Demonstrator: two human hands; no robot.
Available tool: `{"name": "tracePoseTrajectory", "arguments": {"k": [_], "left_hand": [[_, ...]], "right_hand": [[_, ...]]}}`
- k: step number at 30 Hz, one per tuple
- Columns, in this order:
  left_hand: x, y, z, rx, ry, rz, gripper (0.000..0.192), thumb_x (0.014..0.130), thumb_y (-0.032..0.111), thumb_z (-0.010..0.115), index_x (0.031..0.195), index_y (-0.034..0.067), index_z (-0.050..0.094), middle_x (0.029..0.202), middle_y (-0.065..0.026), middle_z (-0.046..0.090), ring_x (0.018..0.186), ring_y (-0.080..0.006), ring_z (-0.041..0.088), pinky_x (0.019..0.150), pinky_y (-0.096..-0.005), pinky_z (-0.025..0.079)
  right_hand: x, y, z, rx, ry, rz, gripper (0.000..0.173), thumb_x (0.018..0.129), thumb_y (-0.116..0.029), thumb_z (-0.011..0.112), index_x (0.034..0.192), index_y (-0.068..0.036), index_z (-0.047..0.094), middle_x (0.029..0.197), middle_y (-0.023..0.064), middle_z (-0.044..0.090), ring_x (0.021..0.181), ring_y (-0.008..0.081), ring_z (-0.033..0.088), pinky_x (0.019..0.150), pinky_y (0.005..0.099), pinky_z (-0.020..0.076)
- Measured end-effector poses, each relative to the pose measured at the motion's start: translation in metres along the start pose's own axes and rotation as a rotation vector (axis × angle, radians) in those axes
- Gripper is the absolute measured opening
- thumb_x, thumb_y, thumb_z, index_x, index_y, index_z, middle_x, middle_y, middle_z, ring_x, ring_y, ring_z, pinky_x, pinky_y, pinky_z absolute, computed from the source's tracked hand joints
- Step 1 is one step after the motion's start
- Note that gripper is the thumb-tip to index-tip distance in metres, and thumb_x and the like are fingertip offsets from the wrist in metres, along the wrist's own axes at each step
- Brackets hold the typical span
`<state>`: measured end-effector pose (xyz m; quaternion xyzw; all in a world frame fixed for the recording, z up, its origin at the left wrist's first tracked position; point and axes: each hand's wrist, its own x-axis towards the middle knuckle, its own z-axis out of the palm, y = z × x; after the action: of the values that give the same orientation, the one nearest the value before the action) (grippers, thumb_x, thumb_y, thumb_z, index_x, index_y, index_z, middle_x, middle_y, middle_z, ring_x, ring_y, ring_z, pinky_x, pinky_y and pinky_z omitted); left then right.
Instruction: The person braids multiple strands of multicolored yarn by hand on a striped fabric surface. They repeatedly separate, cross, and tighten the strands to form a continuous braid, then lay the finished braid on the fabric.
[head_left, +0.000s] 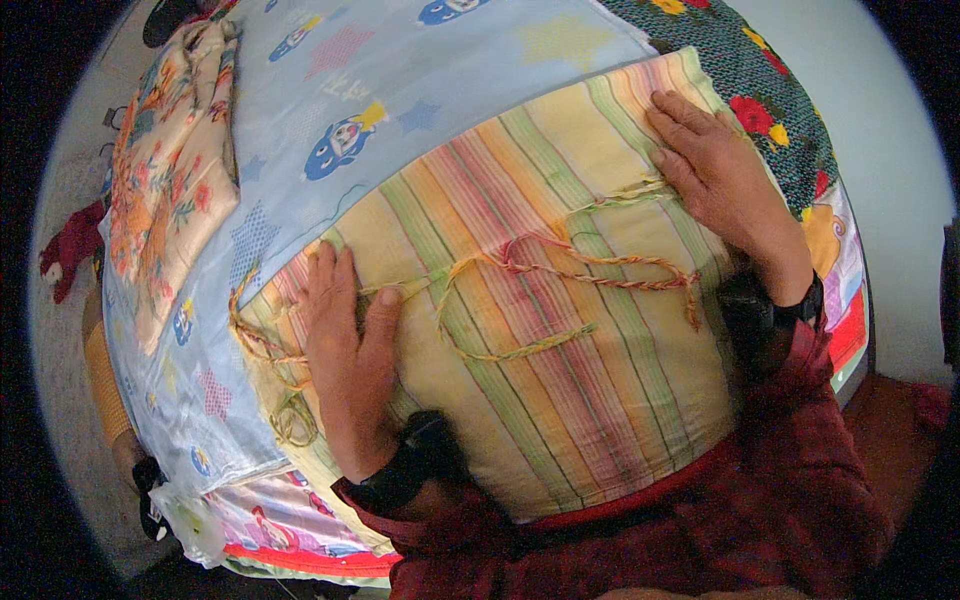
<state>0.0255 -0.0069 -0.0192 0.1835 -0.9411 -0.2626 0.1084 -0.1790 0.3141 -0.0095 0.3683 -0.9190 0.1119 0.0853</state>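
A striped yellow, green, orange and red cloth (495, 390) is spread in front of me. My left hand (349, 337) lies palm down on its left part, thumb apart from the fingers. Upper right, my right hand (720, 165) rests flat on the same cloth near its right edge. Between the hands runs a stitched or tied line with a braided multicoloured cord (615, 274) looped on top. Another braided cord (251, 337) hangs in loops left of my left hand. Both wrists wear dark bands. Neither hand grips anything.
Under the striped cloth lies a light blue sheet (420, 82) with cartoon figures and stars. A floral cloth (184, 202) is bunched at the left. Dark flowered fabric (780, 97) shows at upper right, by a pale wall (892, 150). A clear plastic bag (191, 525) sits lower left.
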Motion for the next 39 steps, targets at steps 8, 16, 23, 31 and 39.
{"name": "tracePoseTrajectory", "arguments": {"k": [8, 16, 23, 31, 39], "left_hand": [[0.005, -0.009, 0.003, 0.05, 0.065, -0.079, 0.056, 0.1, 0.029, 0.054, 0.143, -0.006, 0.047, 0.154, -0.0258, 0.038, 0.148, -0.0389, 0.028, 0.122, -0.0468, 0.016], [0.003, 0.03, 0.011, -0.373, -0.055, 0.373, 0.061, 0.097, 0.038, 0.058, 0.144, 0.0, 0.048, 0.155, -0.0218, 0.039, 0.149, -0.0412, 0.026, 0.121, -0.0528, 0.011], [0.008, 0.033, 0.02, -0.2, -0.216, 0.418, 0.065, 0.092, 0.041, 0.065, 0.142, 0.003, 0.052, 0.154, -0.0205, 0.042, 0.148, -0.0405, 0.028, 0.12, -0.057, 0.01], [0.005, 0.026, 0.02, -0.129, -0.129, 0.304, 0.057, 0.094, 0.037, 0.064, 0.137, 0.001, 0.055, 0.152, -0.021, 0.044, 0.147, -0.0386, 0.032, 0.121, -0.055, 0.014], [0.002, 0.006, 0.011, 0.085, 0.058, 0.058, 0.057, 0.095, 0.036, 0.061, 0.138, -0.002, 0.053, 0.152, -0.0232, 0.042, 0.146, -0.039, 0.033, 0.12, -0.0531, 0.017]], "right_hand": [[0.01, -0.001, -0.003, -0.054, 0.035, 0.149, 0.045, 0.097, -0.022, 0.056, 0.135, 0.002, 0.056, 0.142, 0.0253, 0.051, 0.131, 0.0403, 0.05, 0.11, 0.0422, 0.0398], [0.023, -0.058, 0.0, 0.553, -0.036, -0.382, 0.058, 0.089, -0.021, 0.069, 0.143, -0.007, 0.052, 0.153, 0.0169, 0.044, 0.145, 0.036, 0.036, 0.121, 0.0489, 0.0215], [0.039, -0.064, 0.016, 0.391, -0.197, -0.44, 0.053, 0.096, -0.028, 0.061, 0.144, -0.009, 0.052, 0.154, 0.0167, 0.043, 0.147, 0.0363, 0.032, 0.122, 0.0517, 0.0141], [0.036, -0.003, 0.015, 0.179, -0.174, -0.072, 0.047, 0.104, -0.033, 0.048, 0.143, -0.008, 0.053, 0.154, 0.0166, 0.043, 0.146, 0.0316, 0.035, 0.121, 0.0541, 0.0112], [0.029, 0.04, 0.005, -0.056, -0.088, 0.051, 0.045, 0.104, -0.03, 0.049, 0.141, -0.006, 0.053, 0.151, 0.02, 0.044, 0.143, 0.0335, 0.039, 0.118, 0.0416, 0.0306]]}}
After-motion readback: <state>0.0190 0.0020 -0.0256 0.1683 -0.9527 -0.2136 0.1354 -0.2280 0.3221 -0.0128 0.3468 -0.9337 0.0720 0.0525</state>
